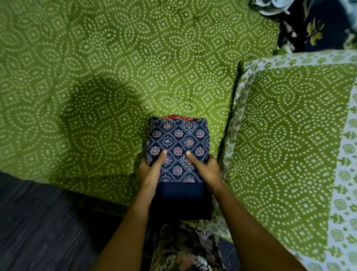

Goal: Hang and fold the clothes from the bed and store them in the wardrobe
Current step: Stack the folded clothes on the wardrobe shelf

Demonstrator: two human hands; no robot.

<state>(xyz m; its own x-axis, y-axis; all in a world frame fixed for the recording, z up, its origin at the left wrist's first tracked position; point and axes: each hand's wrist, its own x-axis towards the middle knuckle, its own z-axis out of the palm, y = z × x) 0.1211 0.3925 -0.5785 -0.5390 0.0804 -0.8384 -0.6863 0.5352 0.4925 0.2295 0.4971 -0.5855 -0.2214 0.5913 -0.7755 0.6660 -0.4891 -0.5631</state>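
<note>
folded clothes (178, 147) | left hand (149, 171) grips left side | right hand (207, 171) grips right side

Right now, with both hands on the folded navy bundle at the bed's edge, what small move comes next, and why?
Probably lift the folded bundle clear of the bed to carry it off: it looks fully folded, and the left hand and right hand grip its sides, thumbs on top.

— What is spreading ahead?
— A green dotted bed sheet (116, 50) is lying flat, a matching pillow (292, 140) sitting on its right.
— And lower left?
— Dark wood-grain floor (26, 221) is showing; a shadow (96, 115) is falling across the sheet.
</note>
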